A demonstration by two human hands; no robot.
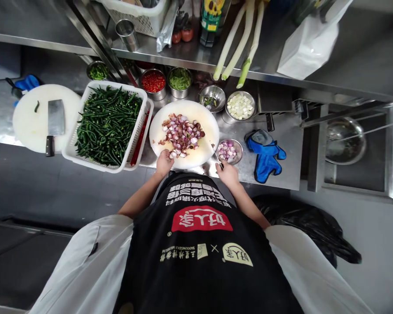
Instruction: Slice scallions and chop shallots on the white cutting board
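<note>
Purple-and-white small shallots (pixel 180 133) heaped on a round white cutting board (pixel 203 159), apparently amid knife work. Left hand (pixel 164 163) at the near edge, pinch unclear; right hand's (pixel 228 174) fingers closed round a black-handled knife (pixel 221 165). Next move: calls for keeping blade clear of fingertips.

3 pale stalks (pixel 243 38) on a shelf (pixel 267 54) — blue gloves (pixel 264 158) below
</note>
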